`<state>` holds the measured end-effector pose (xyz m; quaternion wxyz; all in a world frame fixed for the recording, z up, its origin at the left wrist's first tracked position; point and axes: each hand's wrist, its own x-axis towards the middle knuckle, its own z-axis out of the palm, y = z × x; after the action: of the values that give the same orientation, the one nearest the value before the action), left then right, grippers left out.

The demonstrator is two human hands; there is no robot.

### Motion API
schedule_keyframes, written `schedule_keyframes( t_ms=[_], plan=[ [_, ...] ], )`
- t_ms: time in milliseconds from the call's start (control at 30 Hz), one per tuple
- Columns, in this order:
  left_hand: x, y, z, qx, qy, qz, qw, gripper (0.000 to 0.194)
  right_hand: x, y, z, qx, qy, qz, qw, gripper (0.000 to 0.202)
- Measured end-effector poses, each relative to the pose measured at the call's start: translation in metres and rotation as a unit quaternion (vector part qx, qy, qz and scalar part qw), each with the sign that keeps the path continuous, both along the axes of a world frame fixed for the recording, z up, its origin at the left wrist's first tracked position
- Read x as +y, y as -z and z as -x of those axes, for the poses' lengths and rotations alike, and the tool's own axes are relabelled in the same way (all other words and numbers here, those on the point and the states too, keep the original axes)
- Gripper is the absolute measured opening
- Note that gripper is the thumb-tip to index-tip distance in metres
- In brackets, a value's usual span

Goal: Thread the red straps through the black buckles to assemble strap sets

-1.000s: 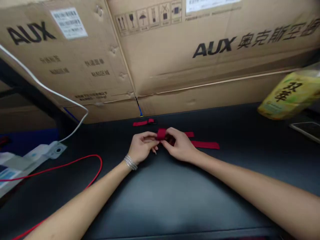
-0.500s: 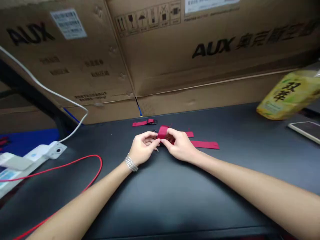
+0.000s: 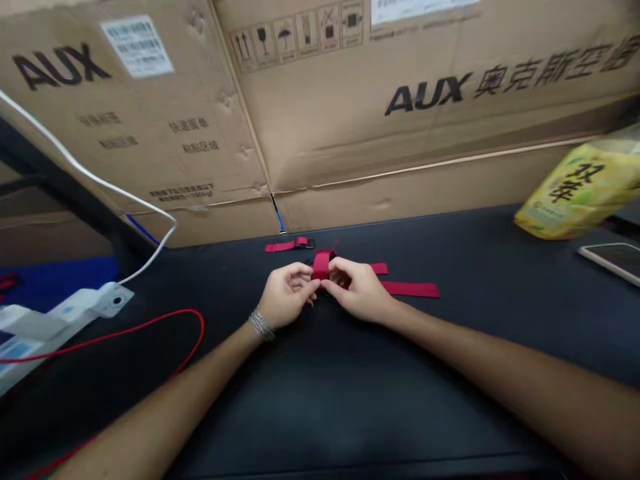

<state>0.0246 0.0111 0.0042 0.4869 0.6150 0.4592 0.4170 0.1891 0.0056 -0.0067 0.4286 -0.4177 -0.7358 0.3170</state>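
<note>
A red webbing strap is bent into a loop between my hands, just above the black table. My left hand, with silver bangles at the wrist, pinches the strap's near left edge. From the other side my right hand grips it between thumb and fingers. The thumb tips almost meet; the fingers partly hide the strap's lower part. Beyond my hands lies a short red strap with a dark ring. To the right of my right hand two flat red strap pieces stick out, a longer one and a shorter one.
Large cardboard boxes stand along the back of the black table. At left are a white power strip, a white cable and a red cable. A yellow pouch and a phone lie at right.
The looped strap has shifted slightly left and opened a little between my fingers. Both hands keep their hold, in nearly the same place.
</note>
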Motion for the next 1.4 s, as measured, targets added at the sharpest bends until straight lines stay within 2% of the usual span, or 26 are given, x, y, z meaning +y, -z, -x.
schedule_keyframes(
  t_ms=[133,267,333,600,1000,1400],
  plan=[
    [0.0013,-0.0008,0.001,-0.006,0.002,0.002,1.0,0.026,-0.0006,0.0019,0.0005,0.0,-0.007,-0.011,1.0,0.004],
    [0.0033,-0.0012,0.0018,-0.029,-0.015,0.005,0.999,0.024,-0.0024,0.0022,0.0007,0.019,0.004,-0.038,0.999,0.025],
    [0.0043,-0.0016,0.002,-0.041,-0.023,0.012,0.999,0.022,-0.0032,0.0013,0.0003,0.014,-0.002,-0.054,0.998,0.028],
    [0.0066,-0.0039,0.0023,-0.082,-0.022,0.055,0.995,0.017,-0.0046,-0.0015,-0.0015,-0.036,-0.026,-0.137,0.99,0.012],
    [0.0073,-0.0033,0.0046,-0.1,-0.014,0.071,0.992,0.017,-0.0044,-0.0028,-0.0013,-0.051,-0.029,-0.138,0.989,0.01],
    [0.0044,-0.0014,0.0027,-0.03,0.008,0.008,0.999,0.023,-0.0045,-0.0056,-0.0008,-0.023,0.01,-0.075,0.997,0.009]
  ],
)
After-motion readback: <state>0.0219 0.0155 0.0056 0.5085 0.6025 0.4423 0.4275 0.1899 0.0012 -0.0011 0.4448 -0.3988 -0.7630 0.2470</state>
